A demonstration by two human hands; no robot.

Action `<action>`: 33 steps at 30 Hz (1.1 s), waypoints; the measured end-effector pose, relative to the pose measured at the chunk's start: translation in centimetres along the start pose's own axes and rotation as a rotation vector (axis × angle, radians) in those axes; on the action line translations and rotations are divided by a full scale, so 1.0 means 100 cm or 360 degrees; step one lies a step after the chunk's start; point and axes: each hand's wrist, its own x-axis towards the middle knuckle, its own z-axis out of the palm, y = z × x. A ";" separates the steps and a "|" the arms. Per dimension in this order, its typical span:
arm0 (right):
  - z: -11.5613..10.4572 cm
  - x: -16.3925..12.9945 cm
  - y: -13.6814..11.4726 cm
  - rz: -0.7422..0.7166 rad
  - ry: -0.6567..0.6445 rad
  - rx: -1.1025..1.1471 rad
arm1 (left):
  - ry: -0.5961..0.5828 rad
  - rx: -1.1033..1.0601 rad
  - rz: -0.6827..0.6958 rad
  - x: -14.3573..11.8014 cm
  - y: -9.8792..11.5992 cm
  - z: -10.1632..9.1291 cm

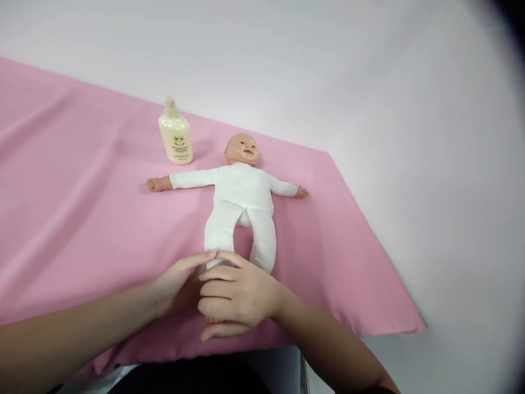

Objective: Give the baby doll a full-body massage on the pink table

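Observation:
A baby doll [244, 189] with a white cloth body lies face up, head away from me and arms spread. My left hand [184, 284] grips its lower leg on the image's left side, the thumb along the top and most fingers hidden. Across the same lower leg lies my right hand [241, 295], fingers curled over it. The tips of both hands meet near the knee. Below my right hand's fingers a bit of the doll's foot [214, 320] shows. The other foot is hidden behind my right hand and wrist.
A pale yellow pump bottle [178, 137] with a dark printed label stands beyond the doll's outstretched arm, left of its head. Under everything is a pink cloth [102, 219] with soft folds, its edge sloping down at the right. A white surface [389, 137] lies beyond it.

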 end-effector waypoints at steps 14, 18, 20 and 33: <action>-0.002 -0.002 0.003 0.0018 0.0001 -0.0009 | 0.0002 -0.0047 0.0038 0.003 0.000 0.000; -0.002 -0.004 0.005 0.0087 0.0019 -0.0081 | -0.0104 -0.0075 0.0050 0.004 -0.001 -0.002; -0.004 -0.006 0.006 0.0130 0.0076 -0.0117 | -0.0209 -0.0090 0.0082 0.007 -0.003 -0.005; -0.024 -0.009 0.017 0.0603 -0.0150 -0.0153 | -0.0035 -0.0048 0.0361 0.015 0.002 -0.005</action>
